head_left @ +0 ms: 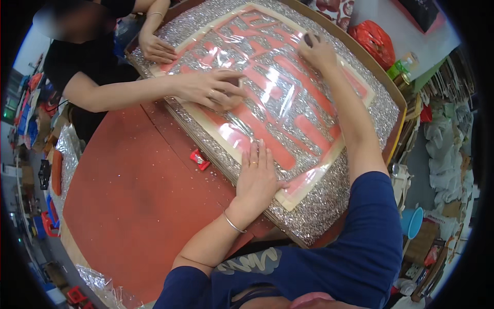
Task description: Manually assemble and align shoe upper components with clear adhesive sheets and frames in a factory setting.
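Note:
A clear plastic sheet [270, 90] with red-pink cut shapes and a cream border lies over a bed of silvery glittering bits [321, 216]. My left hand [257, 177] rests flat on the sheet's near corner, fingers stretched out. Toward the far right side of the sheet, my right hand [320, 54] grips a small dark rounded block [311, 39] against the surface; its exact kind is unclear. Across from me, a co-worker presses a similar dark piece [235, 82] onto the sheet with one hand [208, 90]. Their other hand [157, 50] lies flat on its far left corner.
The glitter bed sits in a shallow tray with a brown rim [401, 110]. Left of it is a reddish-brown tabletop [134, 206], with a small red packet [199, 159] near the tray. A red plastic bag [371, 42] lies beyond the rim. A blue bucket [411, 222] stands at right.

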A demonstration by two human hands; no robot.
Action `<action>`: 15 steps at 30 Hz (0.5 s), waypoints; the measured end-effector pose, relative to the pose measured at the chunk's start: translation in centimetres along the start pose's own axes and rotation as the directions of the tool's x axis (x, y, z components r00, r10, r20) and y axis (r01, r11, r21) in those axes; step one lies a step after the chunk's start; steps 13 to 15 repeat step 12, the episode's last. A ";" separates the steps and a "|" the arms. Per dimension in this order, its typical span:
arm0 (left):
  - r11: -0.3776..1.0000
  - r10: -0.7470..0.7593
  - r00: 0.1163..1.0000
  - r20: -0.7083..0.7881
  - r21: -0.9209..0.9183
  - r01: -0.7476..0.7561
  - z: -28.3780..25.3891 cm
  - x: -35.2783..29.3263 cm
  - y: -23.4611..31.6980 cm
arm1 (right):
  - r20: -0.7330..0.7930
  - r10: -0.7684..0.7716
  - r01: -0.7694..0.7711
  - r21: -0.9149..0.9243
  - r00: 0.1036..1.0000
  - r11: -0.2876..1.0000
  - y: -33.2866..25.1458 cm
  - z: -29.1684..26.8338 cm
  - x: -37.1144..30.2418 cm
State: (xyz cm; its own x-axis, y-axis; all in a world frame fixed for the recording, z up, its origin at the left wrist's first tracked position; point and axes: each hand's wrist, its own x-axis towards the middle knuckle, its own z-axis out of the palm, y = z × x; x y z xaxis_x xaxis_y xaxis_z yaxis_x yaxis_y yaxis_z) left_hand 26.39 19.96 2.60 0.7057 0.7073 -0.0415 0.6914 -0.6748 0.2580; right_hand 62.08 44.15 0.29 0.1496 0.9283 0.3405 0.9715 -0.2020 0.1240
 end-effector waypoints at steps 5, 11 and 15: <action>0.999 -0.036 0.999 -0.034 -0.015 0.036 0.0 -0.3 -1.1 | -0.030 -0.071 0.077 0.293 0.997 0.953 -9.6 -1.1 0.3; 0.998 0.024 1.000 -0.020 -0.051 -0.025 -0.3 0.6 -0.3 | -0.071 -0.188 0.199 0.191 0.979 0.961 -6.7 2.7 3.1; 0.999 -0.024 1.000 0.010 -0.045 0.024 -0.1 -0.2 -1.1 | -0.149 -0.391 0.418 0.360 0.908 0.834 -12.4 1.3 -0.6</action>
